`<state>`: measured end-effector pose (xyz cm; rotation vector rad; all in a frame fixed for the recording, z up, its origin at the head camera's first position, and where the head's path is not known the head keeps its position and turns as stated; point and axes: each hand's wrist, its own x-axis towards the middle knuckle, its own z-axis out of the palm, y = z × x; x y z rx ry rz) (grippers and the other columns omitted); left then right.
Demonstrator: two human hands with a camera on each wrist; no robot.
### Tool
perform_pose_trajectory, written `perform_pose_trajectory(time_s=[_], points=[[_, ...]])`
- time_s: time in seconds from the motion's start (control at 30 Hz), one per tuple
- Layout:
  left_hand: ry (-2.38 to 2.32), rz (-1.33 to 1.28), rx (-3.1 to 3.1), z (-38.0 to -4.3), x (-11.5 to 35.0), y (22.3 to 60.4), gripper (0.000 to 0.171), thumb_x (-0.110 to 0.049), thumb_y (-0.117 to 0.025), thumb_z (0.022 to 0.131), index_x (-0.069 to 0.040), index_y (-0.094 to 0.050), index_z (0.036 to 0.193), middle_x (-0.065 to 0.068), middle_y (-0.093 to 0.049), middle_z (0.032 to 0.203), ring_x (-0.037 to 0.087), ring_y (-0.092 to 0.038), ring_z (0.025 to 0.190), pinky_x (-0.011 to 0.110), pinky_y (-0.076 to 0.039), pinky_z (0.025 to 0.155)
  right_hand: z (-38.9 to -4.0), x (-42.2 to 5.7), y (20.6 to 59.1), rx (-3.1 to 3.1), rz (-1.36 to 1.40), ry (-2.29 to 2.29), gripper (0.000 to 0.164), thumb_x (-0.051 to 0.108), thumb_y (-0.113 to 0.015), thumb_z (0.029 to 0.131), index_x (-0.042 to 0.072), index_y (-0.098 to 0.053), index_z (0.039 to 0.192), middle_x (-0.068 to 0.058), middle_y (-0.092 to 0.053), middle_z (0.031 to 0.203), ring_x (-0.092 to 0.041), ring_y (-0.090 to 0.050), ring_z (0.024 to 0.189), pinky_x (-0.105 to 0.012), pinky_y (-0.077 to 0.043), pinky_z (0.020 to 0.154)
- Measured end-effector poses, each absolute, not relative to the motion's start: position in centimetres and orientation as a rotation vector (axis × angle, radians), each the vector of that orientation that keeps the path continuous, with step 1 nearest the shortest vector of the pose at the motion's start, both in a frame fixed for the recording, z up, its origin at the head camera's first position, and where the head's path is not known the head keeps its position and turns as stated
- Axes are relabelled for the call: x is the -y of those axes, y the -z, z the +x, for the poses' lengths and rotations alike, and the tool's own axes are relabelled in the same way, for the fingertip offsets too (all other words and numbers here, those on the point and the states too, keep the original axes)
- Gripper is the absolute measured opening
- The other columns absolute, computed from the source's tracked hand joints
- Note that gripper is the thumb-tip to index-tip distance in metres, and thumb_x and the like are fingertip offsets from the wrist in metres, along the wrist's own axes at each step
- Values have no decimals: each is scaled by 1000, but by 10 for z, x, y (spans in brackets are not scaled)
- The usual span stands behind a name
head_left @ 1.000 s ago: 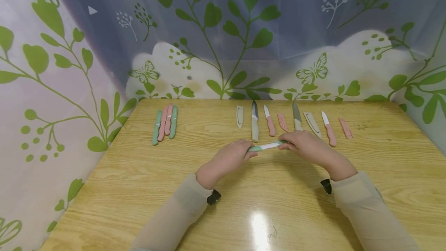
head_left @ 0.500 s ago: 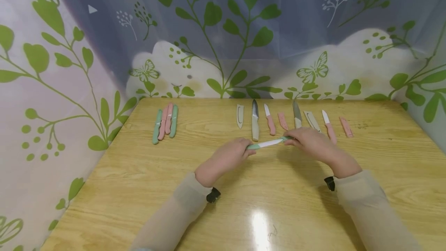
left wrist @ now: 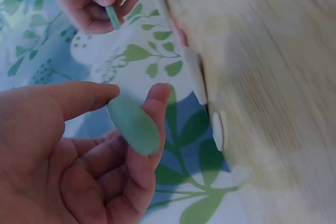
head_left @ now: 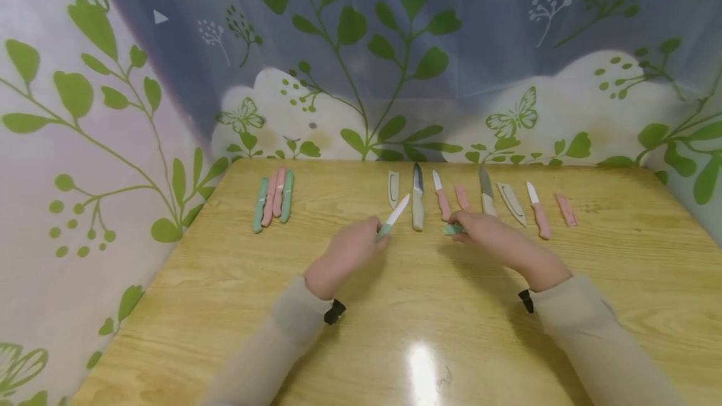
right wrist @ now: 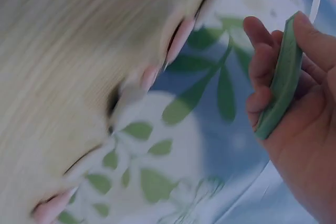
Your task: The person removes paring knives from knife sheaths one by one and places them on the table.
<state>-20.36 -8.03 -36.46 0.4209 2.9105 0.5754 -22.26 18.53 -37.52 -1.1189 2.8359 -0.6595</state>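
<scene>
My left hand (head_left: 350,249) grips a small fruit knife (head_left: 398,210) by its green handle, the white blade bare and pointing up and away to the right. In the left wrist view the rounded end of the green handle (left wrist: 135,124) shows between thumb and fingers. A short green blade sheath (head_left: 453,229) is in my right hand (head_left: 493,237), pinched by thumb and fingers. The right wrist view shows that sheath (right wrist: 283,80) lying along the fingers. Knife and sheath are apart, both held over the table in front of the row of knives.
Along the table's back lie a beige knife (head_left: 417,208), a beige sheath (head_left: 393,190), a pink knife (head_left: 442,199), a pink sheath (head_left: 462,197), and at right another pink knife (head_left: 541,218). Several green and pink sheathed knives (head_left: 273,199) lie together at left. Patterned cloth hangs behind.
The blade tip was at the sheath's mouth; now the knife is fully out. My left hand has moved left and turned the blade upward. My right hand keeps the sheath.
</scene>
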Motion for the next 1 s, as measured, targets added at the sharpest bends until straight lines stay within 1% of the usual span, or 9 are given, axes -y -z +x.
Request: perform_pose_trajectory(time_s=[0.13,0.23,0.37,0.43,0.53,0.63,0.77,0.87,1.0], points=[[-549,334,-2869,-209,87,366,27,-26,-56,98,-6,-57,80,1,-50,59,14,-44,50,25,-36,46,-225,-162,376,-2827,-1335,470,24,7,-67,90,1,-56,110,-10,-69,102,-20,-67,86,-31,-53,74],[-535,321,-2796,-215,92,370,26,-22,-56,96,-5,-57,76,1,-52,54,13,-46,46,23,-36,45,-226,-145,378,-2819,-1536,287,23,12,-73,85,6,-62,104,-5,-68,99,-19,-66,89,-30,-53,77],[-472,312,-2713,-224,97,379,28,-19,-58,96,-5,-57,72,1,-51,51,11,-44,41,20,-34,42,-223,-125,382,-2759,-1762,83,18,18,-76,81,14,-69,97,2,-61,89,-13,-59,82,-26,-50,74],[-400,295,-2679,-227,100,381,32,-19,-59,96,-5,-57,66,1,-51,49,10,-45,39,19,-35,40,-222,-116,384,-2723,-1837,12,17,22,-75,81,17,-71,97,3,-59,88,-11,-55,79,-25,-48,73],[-284,264,-2646,-230,103,383,37,-22,-60,96,-8,-56,62,1,-53,48,10,-48,40,20,-36,41,-222,-104,385,-2668,-1933,-7,16,26,-72,82,19,-72,96,4,-57,86,-11,-50,78,-25,-46,72],[-193,223,-2618,-230,108,385,38,-26,-59,96,-10,-56,62,1,-54,49,10,-49,41,20,-37,42,-223,-93,384,-2621,-2024,-51,16,28,-70,83,23,-72,98,6,-58,88,-9,-50,80,-22,-45,72],[-155,180,-2612,-227,118,388,40,-26,-58,96,-11,-54,60,-1,-49,46,9,-44,39,20,-34,42,-227,-78,387,-2559,-2122,-185,19,25,-70,86,27,-71,104,9,-61,92,-7,-53,83,-18,-44,73],[-160,163,-2632,-226,130,389,41,-23,-57,96,-12,-51,58,-2,-44,45,9,-39,38,20,-31,41,-231,-67,391,-2519,-2126,-241,20,20,-69,88,25,-70,108,8,-64,98,-8,-58,90,-19,-47,80],[-195,167,-2651,-225,145,386,40,-21,-57,97,-12,-49,58,-2,-42,46,9,-37,39,20,-31,43,-237,-56,392,-2472,-2106,-248,21,15,-65,92,23,-69,111,5,-66,109,-12,-62,103,-25,-48,92]])
